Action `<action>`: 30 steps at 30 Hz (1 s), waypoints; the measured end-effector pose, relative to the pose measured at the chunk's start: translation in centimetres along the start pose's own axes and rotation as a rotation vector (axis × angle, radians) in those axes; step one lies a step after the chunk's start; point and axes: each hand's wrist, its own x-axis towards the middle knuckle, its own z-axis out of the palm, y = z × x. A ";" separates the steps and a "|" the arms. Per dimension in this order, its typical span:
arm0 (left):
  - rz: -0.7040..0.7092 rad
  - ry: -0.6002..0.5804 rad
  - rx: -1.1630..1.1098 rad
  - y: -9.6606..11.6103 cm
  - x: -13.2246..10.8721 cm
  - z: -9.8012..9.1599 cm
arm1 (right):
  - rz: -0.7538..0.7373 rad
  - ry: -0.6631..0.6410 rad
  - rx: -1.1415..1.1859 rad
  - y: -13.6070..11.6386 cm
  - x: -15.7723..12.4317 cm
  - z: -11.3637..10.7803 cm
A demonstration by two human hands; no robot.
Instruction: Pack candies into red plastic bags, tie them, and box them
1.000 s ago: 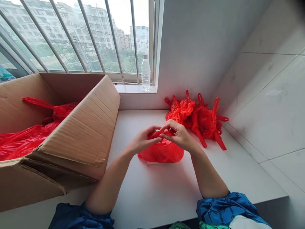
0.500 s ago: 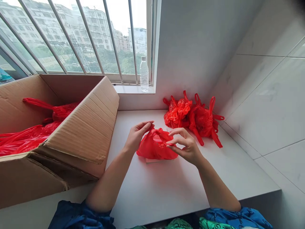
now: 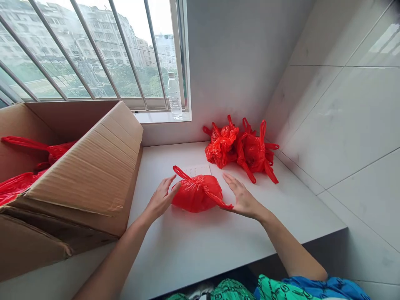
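A red plastic bag, gathered in a knot at its top, rests on the white counter between my hands. One handle loop points up to the left, the other stretches right toward my right hand. At the bag's left side is my left hand, fingers apart and holding nothing. My right hand is spread open on the right, beside the tip of the handle. Partly under and behind the bag lies a printed white sheet.
Two tied red bags sit against the back wall. On the left stands an open cardboard box with red bags inside. A clear bottle is on the windowsill. The counter's front edge slants up to the right.
Both hands have let go of the bag's handles and opened at its sides. The bag now sits lower and rounder, with its knot visible. The view has shifted to the right.
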 end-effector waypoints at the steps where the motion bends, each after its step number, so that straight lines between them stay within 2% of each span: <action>1: 0.073 -0.025 0.072 0.7 0.0 0.5 | -0.073 -0.028 -0.037 -0.7 1.4 0.7; 3: 0.231 -0.036 0.191 1.9 0.5 1.9 | -0.153 -0.054 -0.061 -1.9 4.2 2.3; 5: 0.358 0.005 0.284 2.2 1.2 3.3 | -0.109 -0.080 -0.036 -2.3 6.6 3.9; 8: 0.433 0.051 0.410 0.9 1.9 5.2 | -0.015 -0.117 -0.034 -1.5 8.3 6.1; 12: 0.411 0.061 0.535 -2.1 2.0 6.8 | 0.052 -0.177 -0.089 0.2 7.6 8.1; 15: 0.371 0.047 0.562 -3.3 2.0 7.6 | 0.070 -0.209 -0.070 0.6 7.2 8.7; 20: 0.333 -0.010 0.517 -3.8 2.2 8.1 | 0.095 -0.255 0.010 0.9 7.4 9.1; 30: 0.337 0.009 0.436 -3.9 2.0 8.2 | 0.095 -0.231 0.029 1.2 7.2 9.7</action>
